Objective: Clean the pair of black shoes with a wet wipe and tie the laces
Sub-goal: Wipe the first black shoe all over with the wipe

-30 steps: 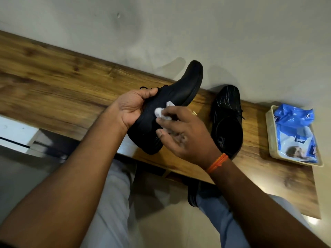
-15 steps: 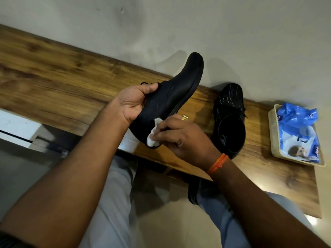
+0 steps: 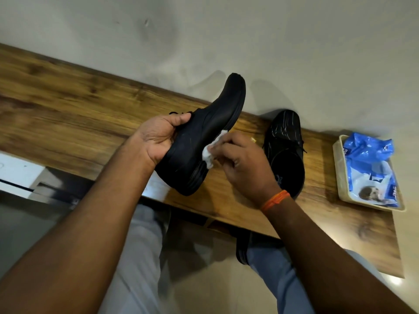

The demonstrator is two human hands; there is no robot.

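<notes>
My left hand [image 3: 158,138] grips a black shoe [image 3: 204,137] around its top, holding it tilted on its side above the wooden table [image 3: 68,114], toe pointing away toward the wall. My right hand [image 3: 244,164] pinches a crumpled white wet wipe [image 3: 212,150] and presses it against the shoe's side near the sole. The second black shoe [image 3: 285,141] stands on the table to the right, its opening facing me and its laces loose.
A beige tray [image 3: 340,177] at the table's right end holds a blue wet wipe packet [image 3: 369,159]. A grey wall runs right behind the table. My knees and a dark shoe on my foot show below the table's near edge.
My right hand slid the wipe down toward the heel, then back up along the shoe's side. My left hand kept hold of the shoe, which tilted slightly.
</notes>
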